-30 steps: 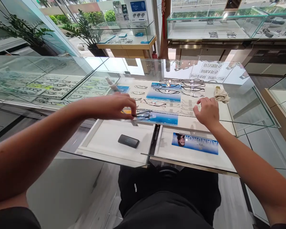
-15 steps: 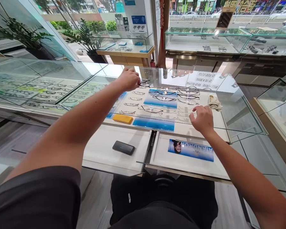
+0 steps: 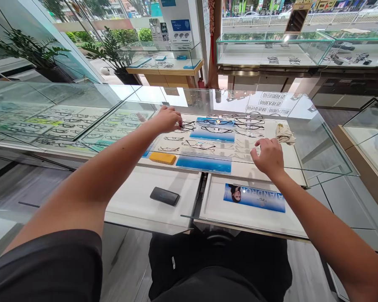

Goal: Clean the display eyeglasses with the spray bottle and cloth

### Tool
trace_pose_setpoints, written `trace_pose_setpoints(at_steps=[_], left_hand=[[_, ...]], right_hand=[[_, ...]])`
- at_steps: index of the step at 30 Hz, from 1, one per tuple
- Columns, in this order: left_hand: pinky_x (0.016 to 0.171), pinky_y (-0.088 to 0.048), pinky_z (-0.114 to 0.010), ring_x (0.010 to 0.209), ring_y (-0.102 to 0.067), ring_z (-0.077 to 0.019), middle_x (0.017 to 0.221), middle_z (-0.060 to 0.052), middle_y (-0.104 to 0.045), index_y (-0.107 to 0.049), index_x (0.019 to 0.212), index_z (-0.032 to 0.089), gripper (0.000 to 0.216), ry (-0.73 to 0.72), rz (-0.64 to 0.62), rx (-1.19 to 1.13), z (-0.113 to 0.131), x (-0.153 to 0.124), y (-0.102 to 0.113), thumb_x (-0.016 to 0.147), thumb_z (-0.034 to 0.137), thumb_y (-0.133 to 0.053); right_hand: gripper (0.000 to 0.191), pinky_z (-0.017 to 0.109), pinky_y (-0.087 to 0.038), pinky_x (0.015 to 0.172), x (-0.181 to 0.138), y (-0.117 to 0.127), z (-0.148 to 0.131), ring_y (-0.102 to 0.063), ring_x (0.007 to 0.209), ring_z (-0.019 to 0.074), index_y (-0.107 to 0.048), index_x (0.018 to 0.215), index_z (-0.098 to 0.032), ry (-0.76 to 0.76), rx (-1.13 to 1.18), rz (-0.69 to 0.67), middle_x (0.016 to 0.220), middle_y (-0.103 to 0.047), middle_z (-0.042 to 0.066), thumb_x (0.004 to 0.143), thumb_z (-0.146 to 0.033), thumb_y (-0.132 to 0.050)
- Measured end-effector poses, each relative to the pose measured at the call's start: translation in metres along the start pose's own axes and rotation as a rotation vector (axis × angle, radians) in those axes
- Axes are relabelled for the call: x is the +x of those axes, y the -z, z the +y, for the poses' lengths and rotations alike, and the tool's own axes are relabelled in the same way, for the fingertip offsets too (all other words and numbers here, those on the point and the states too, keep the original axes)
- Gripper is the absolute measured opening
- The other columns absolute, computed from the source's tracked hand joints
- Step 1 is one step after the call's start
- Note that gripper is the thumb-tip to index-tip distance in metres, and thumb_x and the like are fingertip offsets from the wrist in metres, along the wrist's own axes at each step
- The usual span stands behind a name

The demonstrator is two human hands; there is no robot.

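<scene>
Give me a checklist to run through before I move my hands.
1. Left hand at the dark glasses: ok, fingertips meet the frame.
2. Firmness of that grip: cannot tell.
3. Right hand free of glasses: ok, none visible in it.
4. Right hand clear of the crumpled cloth: cannot tell, very close.
5. Left drawer and right drawer shut: not ok, both stand open.
</scene>
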State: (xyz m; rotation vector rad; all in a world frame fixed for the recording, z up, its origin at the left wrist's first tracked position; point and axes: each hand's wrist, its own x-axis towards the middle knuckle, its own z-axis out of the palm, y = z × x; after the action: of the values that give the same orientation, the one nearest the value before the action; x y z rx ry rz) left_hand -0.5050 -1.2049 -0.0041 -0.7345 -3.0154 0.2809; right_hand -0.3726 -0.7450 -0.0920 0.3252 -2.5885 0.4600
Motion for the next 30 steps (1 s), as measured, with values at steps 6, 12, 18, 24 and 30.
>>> trace_pose_setpoints(at_steps=[6,12,18,24,30], left_hand=[[0.112,-0.038,-0.055,0.123,-0.059,-0.0353,0.119,-0.007,-0.082,-0.087,0.1,0.028,0.031,-0.009,0.004,-0.012,0.001,0.005,0.003,0.095,0.057,-0.074],[0.117,-0.036,-0.057,0.121,-0.059,-0.035,0.118,-0.006,-0.082,-0.088,0.097,0.028,0.036,-0.013,0.003,0.008,0.001,0.009,0.007,0.088,0.059,-0.073],[0.12,-0.035,-0.058,0.125,-0.058,-0.0355,0.122,-0.006,-0.082,-0.088,0.098,0.026,0.043,-0.007,0.039,0.035,0.001,0.019,0.008,0.09,0.063,-0.068],[0.121,-0.035,-0.058,0.121,-0.06,-0.0338,0.11,-0.007,-0.083,-0.088,0.092,0.026,0.047,0.002,0.012,0.049,0.003,0.032,0.006,0.092,0.066,-0.063],[0.12,-0.036,-0.058,0.119,-0.061,-0.0331,0.1,-0.009,-0.082,-0.087,0.088,0.024,0.05,0.038,-0.051,0.057,0.002,0.037,0.013,0.098,0.061,-0.056]], right_hand=[[0.019,0.05,-0.043,0.086,0.0,0.0,0.0,-0.057,0.101,0.037,-0.07,0.102,-0.02,0.006,0.008,0.012,0.101,-0.076,0.017,0.098,-0.03,-0.054],[0.019,0.05,-0.043,0.086,0.0,0.001,-0.002,-0.058,0.099,0.0365,-0.07,0.102,-0.019,0.008,-0.004,0.013,0.1,-0.076,0.017,0.099,-0.029,-0.054],[0.018,0.05,-0.044,0.086,0.0,0.001,-0.002,-0.059,0.1,0.0369,-0.07,0.103,-0.019,0.008,-0.006,0.001,0.102,-0.077,0.017,0.099,-0.028,-0.055],[0.016,0.05,-0.046,0.088,0.002,0.001,-0.002,-0.061,0.103,0.0367,-0.069,0.103,-0.019,0.004,-0.023,-0.009,0.105,-0.078,0.016,0.099,-0.029,-0.057],[0.015,0.049,-0.045,0.088,0.001,-0.001,-0.002,-0.06,0.103,0.0358,-0.068,0.103,-0.019,0.001,-0.004,-0.013,0.104,-0.078,0.015,0.099,-0.028,-0.057]])
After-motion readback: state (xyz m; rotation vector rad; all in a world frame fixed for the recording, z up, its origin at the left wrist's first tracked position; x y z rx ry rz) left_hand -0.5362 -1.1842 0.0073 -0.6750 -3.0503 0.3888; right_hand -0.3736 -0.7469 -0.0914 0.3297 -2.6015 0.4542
